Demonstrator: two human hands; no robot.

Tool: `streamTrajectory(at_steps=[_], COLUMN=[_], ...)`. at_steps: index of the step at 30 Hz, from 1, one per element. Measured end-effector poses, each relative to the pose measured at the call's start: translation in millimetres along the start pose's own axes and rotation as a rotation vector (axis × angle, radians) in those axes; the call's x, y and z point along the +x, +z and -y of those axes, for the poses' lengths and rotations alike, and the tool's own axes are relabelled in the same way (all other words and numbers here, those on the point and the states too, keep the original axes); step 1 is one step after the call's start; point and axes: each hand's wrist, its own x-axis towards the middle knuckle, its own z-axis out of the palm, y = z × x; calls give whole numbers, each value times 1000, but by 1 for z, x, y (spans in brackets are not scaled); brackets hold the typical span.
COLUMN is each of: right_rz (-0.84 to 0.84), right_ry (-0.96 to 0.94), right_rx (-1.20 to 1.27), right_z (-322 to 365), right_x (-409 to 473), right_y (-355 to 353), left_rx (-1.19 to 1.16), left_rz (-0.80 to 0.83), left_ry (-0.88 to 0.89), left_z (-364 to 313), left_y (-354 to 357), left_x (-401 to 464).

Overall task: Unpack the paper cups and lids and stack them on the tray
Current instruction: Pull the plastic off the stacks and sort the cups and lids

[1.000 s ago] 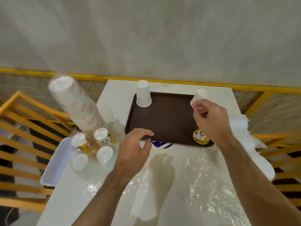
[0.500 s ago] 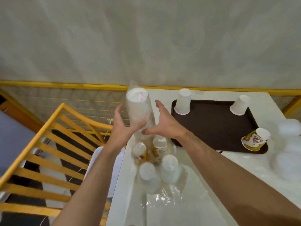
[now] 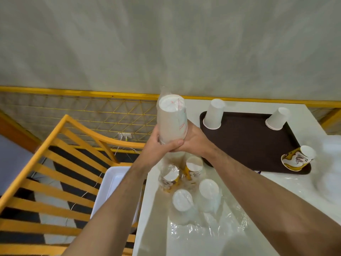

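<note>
A wrapped sleeve of cups (image 3: 172,121) is being held upright above the surface (image 3: 155,209), left of the tray (image 3: 247,143), both the left hand (image 3: 162,146) and right hand (image 3: 193,140) in a closed grip around it. Unwrapping is seemingly being started; the plastic likely needs tearing next.

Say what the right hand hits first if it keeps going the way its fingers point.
The right hand points left across the wrapped cup stack, which it already grips; its fingertips meet the left hand there. So it likely meets the stack, then the left hand. Depth is unclear.
</note>
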Motion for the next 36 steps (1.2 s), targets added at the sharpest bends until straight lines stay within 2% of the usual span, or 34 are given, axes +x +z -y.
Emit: streamTrajectory(at_steps=[5,9,11,14,17,20,22,26,28,30,36], right_rz=[-141,-255,-317,-377,-239,-130,-97,66,11,-76,-289], right_ry=[20,-7,-41,-99,-125,-131,-113,-67,-88,-99,-121], right_rx=[17,45,81,177,266,277,159,-5,17,53,-60], right_z=[26,67,91,123,141,135,121,104,101,99,93], right_x=[8,13,11,0,-17,-34,-43,-63,-73,-82,-111], right_y=[-12,-30,-34,-37,-59,-94,-110,-118,-119,-124,-137], left_rx=[-86,41,54,18,-110,-98,-104,-277,-386,-453,-460], left_rz=[-1,61,0,-178,-261,-299,-234,32,94,83,-172], left_ry=[38,118,203,335,404,419,402,373,330,303,271], left_z=[-7,-25,-43,-71,-96,-121,-134,-154,-159,-162,-157], left_y=[-17,-10,7,30,36,38,38,53,66,79,138], left_x=[5,3,8,16,18,13,12,5,1,-1,-15])
